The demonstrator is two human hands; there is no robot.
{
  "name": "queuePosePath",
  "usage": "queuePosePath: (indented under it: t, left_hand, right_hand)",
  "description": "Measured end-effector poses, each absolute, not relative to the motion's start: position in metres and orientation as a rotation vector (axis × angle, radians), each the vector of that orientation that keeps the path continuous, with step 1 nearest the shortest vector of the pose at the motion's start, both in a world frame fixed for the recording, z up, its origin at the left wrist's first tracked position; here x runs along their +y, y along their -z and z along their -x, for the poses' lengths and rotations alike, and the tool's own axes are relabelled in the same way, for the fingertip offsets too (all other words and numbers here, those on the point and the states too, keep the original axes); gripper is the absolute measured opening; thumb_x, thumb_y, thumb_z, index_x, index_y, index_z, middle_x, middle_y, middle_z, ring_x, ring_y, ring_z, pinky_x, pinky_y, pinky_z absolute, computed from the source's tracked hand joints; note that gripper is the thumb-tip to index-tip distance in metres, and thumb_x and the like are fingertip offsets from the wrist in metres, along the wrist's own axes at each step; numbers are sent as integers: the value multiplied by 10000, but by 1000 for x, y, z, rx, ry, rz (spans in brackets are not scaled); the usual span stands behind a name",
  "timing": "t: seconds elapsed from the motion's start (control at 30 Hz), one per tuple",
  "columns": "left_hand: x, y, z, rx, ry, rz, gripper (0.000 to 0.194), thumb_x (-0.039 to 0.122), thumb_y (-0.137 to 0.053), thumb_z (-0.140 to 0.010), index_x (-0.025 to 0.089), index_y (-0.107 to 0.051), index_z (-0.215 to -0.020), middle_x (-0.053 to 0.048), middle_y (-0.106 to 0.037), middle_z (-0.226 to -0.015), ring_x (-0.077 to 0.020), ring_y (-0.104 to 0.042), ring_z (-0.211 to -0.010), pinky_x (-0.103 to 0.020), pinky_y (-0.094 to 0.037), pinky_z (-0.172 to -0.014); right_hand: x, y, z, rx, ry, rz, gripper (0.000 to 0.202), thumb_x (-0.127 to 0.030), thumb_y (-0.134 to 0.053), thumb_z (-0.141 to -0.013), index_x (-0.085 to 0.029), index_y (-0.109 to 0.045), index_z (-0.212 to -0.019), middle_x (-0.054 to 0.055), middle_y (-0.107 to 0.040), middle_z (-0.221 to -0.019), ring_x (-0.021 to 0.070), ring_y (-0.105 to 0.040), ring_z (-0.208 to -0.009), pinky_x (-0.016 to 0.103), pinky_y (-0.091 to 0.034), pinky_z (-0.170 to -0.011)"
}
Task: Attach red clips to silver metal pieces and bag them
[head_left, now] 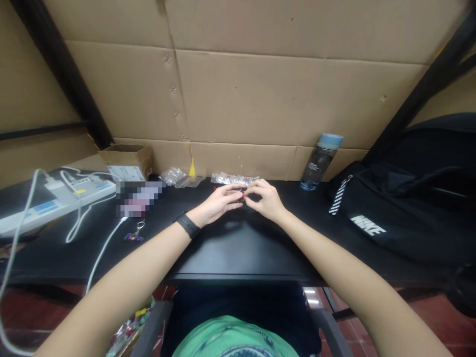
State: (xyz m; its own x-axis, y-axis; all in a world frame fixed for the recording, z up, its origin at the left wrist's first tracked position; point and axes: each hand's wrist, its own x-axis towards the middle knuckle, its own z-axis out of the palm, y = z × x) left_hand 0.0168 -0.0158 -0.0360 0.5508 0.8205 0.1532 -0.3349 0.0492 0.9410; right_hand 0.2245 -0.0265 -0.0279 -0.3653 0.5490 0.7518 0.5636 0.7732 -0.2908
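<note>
My left hand and my right hand meet above the black table, fingertips nearly touching. Both are closed in a pinch around something tiny and dark reddish, too small to name. A black band circles my left wrist. Just behind the fingers lies a clear plastic packet with small red bits in or under it. Part of it is hidden by my hands. Further left is more crumpled clear plastic.
A water bottle and a black backpack stand to the right. On the left are a cardboard box, a white power strip with cables, a blurred-out object and a keychain. Cardboard sheets wall the back.
</note>
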Motion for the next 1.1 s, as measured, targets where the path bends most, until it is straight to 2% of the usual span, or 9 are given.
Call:
queuePosePath:
  t: [0.17,0.4,0.5,0.6,0.67,0.83,0.9,1.03,1.1]
  left_hand:
    - [-15,35,-17,491,-939,-1163,340,252,-764,-880,223,-695,-1211,-83,-708,-1158,-171,-685,-1057,-399,-527,-1052]
    - [-9,33,-11,518,-962,-1150,354,241,-742,-893,217,-669,-1238,-107,-708,-1214,-211,-685,-1135,-412,-517,-1069]
    - [-8,35,-10,571,-914,-1219,365,296,-720,-909,222,-647,-1259,-121,-699,-1230,-229,-688,-1133,-437,-534,-1036]
    - [-6,38,-9,733,-875,-1475,349,357,-672,-929,207,-641,-1243,-133,-690,-1251,-261,-680,-1143,-468,-547,-996]
    - [-5,38,-8,859,-930,-1819,321,337,-660,-921,198,-660,-1211,-120,-687,-1262,-267,-659,-1169,-468,-514,-1039]
    - [-12,31,-6,749,-828,-2610,249,311,-574,-966,224,-719,-1150,-70,-696,-1255,-230,-637,-1184,-380,-456,-1098]
    - [-15,32,-7,722,-670,-2720,309,360,-545,-994,259,-697,-1244,-57,-652,-1368,-250,-581,-1292,-405,-414,-1142]
    - [-16,43,-12,860,-376,-2797,485,508,-497,-1012,320,-549,-1456,-20,-491,-1563,-357,-340,-1498,-561,-270,-1213]
    - [-15,49,-14,879,-336,-2806,517,538,-449,-1026,333,-497,-1498,-5,-444,-1597,-359,-305,-1515,-554,-253,-1220]
  right_hand:
    - [-28,26,-224,-2025,36,841,24,-224,-709,-835,-242,-713,-820,55,-691,-949,234,-627,-925,388,-522,-872]
    - [-26,20,-229,-1981,56,856,59,-171,-690,-809,-227,-699,-794,52,-677,-943,226,-616,-924,369,-511,-857]
    - [-27,18,-230,-1968,30,893,58,-169,-693,-807,-223,-707,-792,54,-674,-954,226,-614,-920,371,-511,-850]
    - [-24,18,-234,-2011,11,912,53,-160,-721,-783,-211,-708,-777,57,-664,-999,226,-610,-951,370,-506,-868]
    - [-21,20,-238,-2104,-6,930,69,-153,-753,-751,-203,-705,-749,57,-660,-1036,231,-606,-983,375,-496,-893]
    - [-9,33,-248,-2256,-40,1048,77,-174,-786,-731,-207,-716,-730,52,-662,-1057,245,-605,-1021,382,-488,-907]
    - [-5,37,-249,-2264,-42,1059,62,-181,-772,-759,-207,-719,-737,53,-670,-1038,242,-611,-1020,374,-487,-908]
    - [-1,31,-257,-2295,-63,1055,32,-173,-736,-803,-202,-741,-815,50,-686,-1006,215,-636,-970,343,-489,-902]
    - [1,24,-268,-2308,-55,1097,94,-168,-720,-811,-196,-751,-895,52,-695,-1005,199,-650,-920,325,-497,-880]
